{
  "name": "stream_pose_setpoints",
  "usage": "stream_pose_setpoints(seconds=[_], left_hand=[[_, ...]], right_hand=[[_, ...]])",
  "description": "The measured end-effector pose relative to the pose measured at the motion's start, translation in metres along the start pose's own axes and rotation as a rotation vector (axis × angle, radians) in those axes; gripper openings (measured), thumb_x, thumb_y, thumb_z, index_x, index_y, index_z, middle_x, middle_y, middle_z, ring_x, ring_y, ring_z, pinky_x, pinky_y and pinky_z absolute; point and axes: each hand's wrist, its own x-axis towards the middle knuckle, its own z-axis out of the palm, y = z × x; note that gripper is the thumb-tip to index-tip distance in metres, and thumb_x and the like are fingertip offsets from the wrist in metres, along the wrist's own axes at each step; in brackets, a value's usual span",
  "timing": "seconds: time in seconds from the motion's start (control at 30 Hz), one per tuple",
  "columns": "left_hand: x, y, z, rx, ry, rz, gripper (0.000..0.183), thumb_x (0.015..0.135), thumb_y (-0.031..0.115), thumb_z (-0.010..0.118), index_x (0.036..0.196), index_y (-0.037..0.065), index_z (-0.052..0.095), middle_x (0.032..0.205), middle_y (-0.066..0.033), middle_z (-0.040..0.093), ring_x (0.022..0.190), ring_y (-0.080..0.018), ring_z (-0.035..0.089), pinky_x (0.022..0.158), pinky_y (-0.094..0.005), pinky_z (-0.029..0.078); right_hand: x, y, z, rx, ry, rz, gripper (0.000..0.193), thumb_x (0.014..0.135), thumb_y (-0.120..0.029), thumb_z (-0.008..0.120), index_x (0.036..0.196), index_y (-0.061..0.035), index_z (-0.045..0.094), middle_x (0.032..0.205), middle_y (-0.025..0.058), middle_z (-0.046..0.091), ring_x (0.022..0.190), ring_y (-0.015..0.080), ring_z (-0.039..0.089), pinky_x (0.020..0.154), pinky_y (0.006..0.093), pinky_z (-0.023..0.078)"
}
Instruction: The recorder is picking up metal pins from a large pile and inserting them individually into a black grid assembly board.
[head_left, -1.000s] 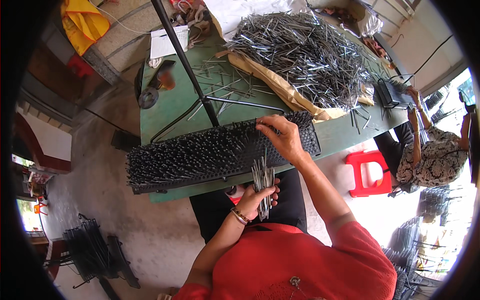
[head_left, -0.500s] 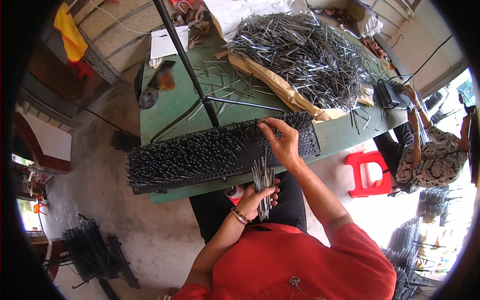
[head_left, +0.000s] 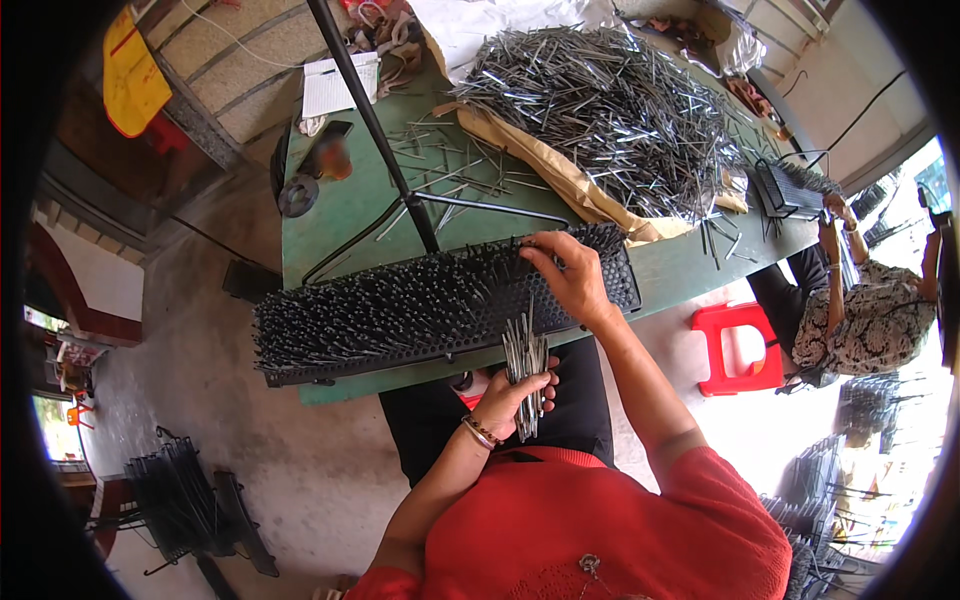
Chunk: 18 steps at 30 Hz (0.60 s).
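My left hand (head_left: 506, 404) is closed around a bundle of thin metal strips (head_left: 522, 350), which stands upright over my lap, just below the table's front edge. Lying along that edge is a long black perforated board (head_left: 570, 312) with a long black handle (head_left: 372, 120). Dark upright strips (head_left: 360, 310) fill most of the board from its left end. Toward its right end, rows of bare holes show. Over the board's far right part, my right hand (head_left: 578, 280) has thumb and forefinger pinched together, low among the strips. Whatever sits between those fingertips is too small to make out.
A large heap of loose metal strips (head_left: 600, 120) lies on brown paper (head_left: 550, 165) on the green table (head_left: 410, 150). A tape roll (head_left: 297, 197) is at the left. Right of me are a red stool (head_left: 712, 345) and another person (head_left: 860, 320) working with a black rack (head_left: 790, 190).
My right hand has shifted very slightly to the right, still pinched at the board. My left hand and its bundle have stayed put. The yellow cloth at upper left has swung.
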Motion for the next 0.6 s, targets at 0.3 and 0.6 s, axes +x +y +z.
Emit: stream_pose_setpoints(seconds=[0.3,0.6], left_hand=[[0.0007,-0.0009,-0.0009,0.008,-0.003,0.006,0.035,0.088,0.014,0.062,0.119,0.001,0.055,0.092,-0.0041,0.062,0.078,-0.0120,0.061,0.066,-0.0277,0.054],[0.0012,-0.0006,-0.0007,0.016,-0.009,0.005,0.035,0.088,0.014,0.062,0.119,0.001,0.055,0.091,-0.0040,0.062,0.078,-0.0122,0.060,0.067,-0.0280,0.054]], right_hand=[[-0.0045,-0.0002,0.0028,0.034,-0.073,-0.042,0.015,0.080,-0.009,0.069,0.093,-0.0035,0.065,0.086,0.0104,0.066,0.078,0.0283,0.062,0.069,0.0359,0.049],[-0.0062,0.0020,0.0076,-0.009,-0.087,-0.113,0.016,0.079,-0.009,0.069,0.094,-0.0056,0.066,0.083,0.0085,0.065,0.076,0.0258,0.059,0.071,0.0352,0.046]])
